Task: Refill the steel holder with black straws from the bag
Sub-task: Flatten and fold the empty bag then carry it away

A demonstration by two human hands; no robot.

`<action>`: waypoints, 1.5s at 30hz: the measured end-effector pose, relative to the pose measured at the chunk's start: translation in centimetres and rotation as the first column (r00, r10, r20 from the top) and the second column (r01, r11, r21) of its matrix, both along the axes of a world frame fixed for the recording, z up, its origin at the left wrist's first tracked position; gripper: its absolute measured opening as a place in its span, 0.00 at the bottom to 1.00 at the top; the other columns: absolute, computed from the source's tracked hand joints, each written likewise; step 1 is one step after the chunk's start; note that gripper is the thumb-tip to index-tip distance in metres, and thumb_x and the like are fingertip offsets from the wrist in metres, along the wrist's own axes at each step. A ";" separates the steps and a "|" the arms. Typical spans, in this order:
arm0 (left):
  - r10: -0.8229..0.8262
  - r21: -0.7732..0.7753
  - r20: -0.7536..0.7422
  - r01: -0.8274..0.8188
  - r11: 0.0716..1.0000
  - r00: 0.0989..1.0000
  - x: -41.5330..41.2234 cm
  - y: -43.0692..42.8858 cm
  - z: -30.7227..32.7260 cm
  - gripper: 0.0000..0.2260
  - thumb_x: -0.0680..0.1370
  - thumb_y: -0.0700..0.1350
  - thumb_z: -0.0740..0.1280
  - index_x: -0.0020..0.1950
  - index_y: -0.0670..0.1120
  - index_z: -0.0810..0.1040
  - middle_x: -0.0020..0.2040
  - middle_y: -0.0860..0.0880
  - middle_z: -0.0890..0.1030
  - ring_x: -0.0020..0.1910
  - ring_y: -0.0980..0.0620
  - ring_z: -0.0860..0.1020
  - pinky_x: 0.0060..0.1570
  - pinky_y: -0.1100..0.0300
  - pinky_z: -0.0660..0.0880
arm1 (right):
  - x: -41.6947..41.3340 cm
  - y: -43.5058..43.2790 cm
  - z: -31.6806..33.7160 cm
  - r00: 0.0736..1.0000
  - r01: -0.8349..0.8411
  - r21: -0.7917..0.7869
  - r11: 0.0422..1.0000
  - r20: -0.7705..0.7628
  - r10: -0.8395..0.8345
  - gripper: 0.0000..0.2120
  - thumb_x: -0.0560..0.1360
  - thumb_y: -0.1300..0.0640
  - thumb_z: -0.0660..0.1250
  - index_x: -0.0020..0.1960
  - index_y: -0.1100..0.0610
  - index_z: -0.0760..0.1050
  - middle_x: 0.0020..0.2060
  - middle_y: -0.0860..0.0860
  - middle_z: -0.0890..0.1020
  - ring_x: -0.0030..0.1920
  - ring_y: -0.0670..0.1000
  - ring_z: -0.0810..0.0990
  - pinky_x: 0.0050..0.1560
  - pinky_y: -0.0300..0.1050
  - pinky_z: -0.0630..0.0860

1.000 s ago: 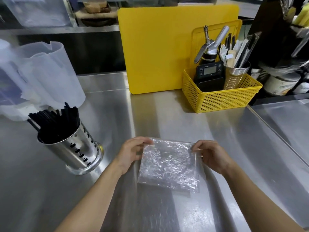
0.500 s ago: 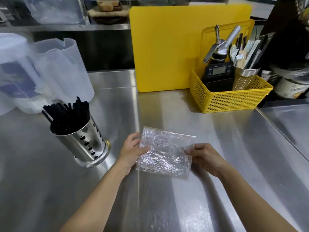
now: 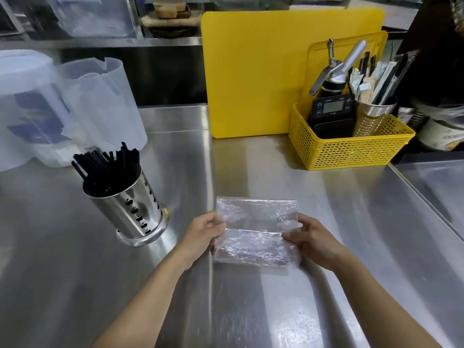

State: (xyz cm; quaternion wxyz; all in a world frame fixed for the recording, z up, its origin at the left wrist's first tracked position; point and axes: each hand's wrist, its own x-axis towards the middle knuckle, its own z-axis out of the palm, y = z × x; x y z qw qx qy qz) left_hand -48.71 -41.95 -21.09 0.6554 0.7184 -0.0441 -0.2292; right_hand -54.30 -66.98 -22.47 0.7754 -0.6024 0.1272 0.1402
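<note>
A clear, crinkled plastic bag (image 3: 256, 232) lies flat on the steel counter (image 3: 339, 247), folded across its middle, with no straws visible in it. My left hand (image 3: 203, 234) pinches its left edge and my right hand (image 3: 308, 237) pinches its right edge. To the left stands the perforated steel holder (image 3: 130, 209), tilted in this wide view and packed with black straws (image 3: 105, 169). The holder is a hand's width away from my left hand.
Translucent plastic jugs (image 3: 62, 109) stand at the back left. A yellow cutting board (image 3: 253, 71) leans upright at the back. A yellow basket (image 3: 349, 149) at the right holds a timer, a steel dispenser and a cup of utensils. A counter seam runs down the right side.
Both hands have folded the bag over on itself, so it is now shorter with a crease across the middle. The holder has not moved; the view shifted slightly.
</note>
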 end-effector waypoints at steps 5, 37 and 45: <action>0.019 -0.160 -0.102 -0.035 0.987 0.995 -0.7 0.3 0.0 0.16 0.75 0.29 0.60 0.37 0.45 0.82 0.29 0.53 0.80 0.28 0.58 0.77 0.27 0.68 0.73 | -1.3 -0.1 -0.1 0.994 0.112 0.211 0.971 -0.015 -0.111 0.09 0.65 0.73 0.63 0.41 0.64 0.79 0.30 0.58 0.77 0.29 0.57 0.76 0.36 0.53 0.73; 0.071 0.168 -0.038 -0.064 0.984 0.997 -21.1 4.2 -0.1 0.07 0.77 0.40 0.64 0.49 0.38 0.69 0.41 0.41 0.73 0.33 0.47 0.78 0.25 0.60 0.77 | -22.5 6.7 1.3 0.922 0.383 -0.058 0.922 0.080 -0.378 0.15 0.69 0.72 0.68 0.51 0.60 0.68 0.26 0.48 0.75 0.24 0.52 0.74 0.24 0.40 0.69; -0.158 0.311 0.081 0.126 0.942 0.984 -24.8 -3.4 -0.7 0.08 0.77 0.46 0.64 0.42 0.45 0.67 0.33 0.45 0.73 0.25 0.49 0.73 0.22 0.59 0.69 | -29.7 0.1 1.6 0.846 0.533 -0.121 0.837 0.116 -0.521 0.17 0.69 0.71 0.69 0.54 0.63 0.68 0.32 0.56 0.70 0.26 0.53 0.74 0.24 0.40 0.69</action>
